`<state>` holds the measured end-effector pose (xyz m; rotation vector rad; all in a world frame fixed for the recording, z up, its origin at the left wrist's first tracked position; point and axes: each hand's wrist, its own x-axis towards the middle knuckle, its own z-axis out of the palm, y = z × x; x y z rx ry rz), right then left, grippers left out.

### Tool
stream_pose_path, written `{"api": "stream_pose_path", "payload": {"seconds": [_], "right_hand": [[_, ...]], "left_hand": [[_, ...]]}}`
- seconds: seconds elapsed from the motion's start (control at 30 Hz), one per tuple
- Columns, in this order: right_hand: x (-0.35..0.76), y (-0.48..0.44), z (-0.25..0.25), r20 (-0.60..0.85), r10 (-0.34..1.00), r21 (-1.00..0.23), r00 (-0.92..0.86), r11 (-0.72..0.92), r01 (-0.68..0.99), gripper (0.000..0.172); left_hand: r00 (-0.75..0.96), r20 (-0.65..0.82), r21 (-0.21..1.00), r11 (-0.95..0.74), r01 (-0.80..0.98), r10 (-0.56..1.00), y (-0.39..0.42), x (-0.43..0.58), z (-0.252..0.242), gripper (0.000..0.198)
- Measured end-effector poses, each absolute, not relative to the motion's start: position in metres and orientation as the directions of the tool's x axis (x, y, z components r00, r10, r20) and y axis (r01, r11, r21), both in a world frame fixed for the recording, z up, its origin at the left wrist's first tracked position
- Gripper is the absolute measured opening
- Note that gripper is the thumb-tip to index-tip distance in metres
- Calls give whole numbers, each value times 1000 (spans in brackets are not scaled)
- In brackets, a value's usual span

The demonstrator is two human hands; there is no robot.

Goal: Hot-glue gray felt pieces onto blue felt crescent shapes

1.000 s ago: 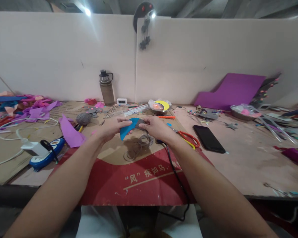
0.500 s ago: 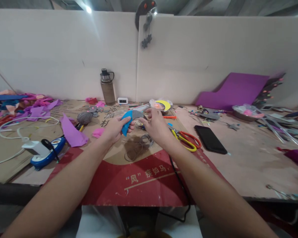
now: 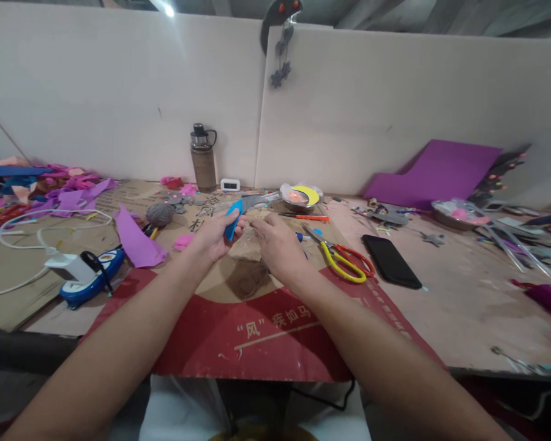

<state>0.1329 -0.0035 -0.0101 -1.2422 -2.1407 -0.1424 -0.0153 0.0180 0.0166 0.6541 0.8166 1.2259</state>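
A curved piece of blue and grey felt (image 3: 234, 224) is pinched in my left hand (image 3: 218, 236), its grey end pointing away to the right. Close by on the right is my right hand (image 3: 278, 246), its thumb and fingers drawn together. Whatever they may hold is too small to make out. Thin grey thread (image 3: 252, 283) lies loosely on the cardboard below my hands, partly in shadow. Scissors with yellow and red handles (image 3: 344, 260) rest to the right of my right hand.
Behind my hands stand a bottle (image 3: 204, 162), a small white clock (image 3: 230, 185) and a metal bowl (image 3: 300, 205) with a yellow crescent. A phone (image 3: 391, 261) lies at right. Purple felt (image 3: 140, 240), grey yarn (image 3: 160, 214) and a blue power strip (image 3: 94, 278) are at left.
My right hand has come away from the felt's grey end and moved down towards me. My left hand keeps hold of the felt, which is turned more edge-on. The view has shifted slightly.
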Motion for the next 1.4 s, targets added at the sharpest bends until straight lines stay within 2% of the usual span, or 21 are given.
{"api": "stream_pose_path", "payload": {"seconds": [0.13, 0.23, 0.47, 0.63, 0.87, 1.0, 1.2, 1.4], "right_hand": [[133, -4, -9, 616, 695, -168, -371, 576, 800, 27], [133, -5, -8, 634, 671, -140, -385, 589, 796, 28], [135, -5, -6, 636, 642, -90, -428, 613, 785, 29], [135, -6, -5, 634, 631, -56, -448, 615, 787, 29], [132, -7, -4, 636, 630, -54, -445, 612, 789, 27], [132, -8, -4, 643, 624, -49, -444, 612, 789, 27], [135, -9, -1, 671, 594, -77, -443, 650, 756, 26], [137, -9, 9, 711, 603, -206, -362, 671, 712, 27]], "left_hand": [[201, -218, 730, 296, -616, 955, 16, -15, 21, 18], [200, -208, 745, 287, -602, 958, 15, -14, 21, 22], [55, -2, 915, 24, -404, 999, 14, -12, 14, 12], [-51, 112, 952, -122, -282, 992, 13, -12, 11, 11], [-12, 43, 934, -44, -356, 999, 13, -11, 14, 14], [-61, 22, 945, -40, -325, 998, 17, -12, 10, 16], [-106, 154, 978, -167, -126, 982, 18, -13, 3, 19], [-140, 394, 898, -348, 268, 908, 11, -13, 4, 22]]}}
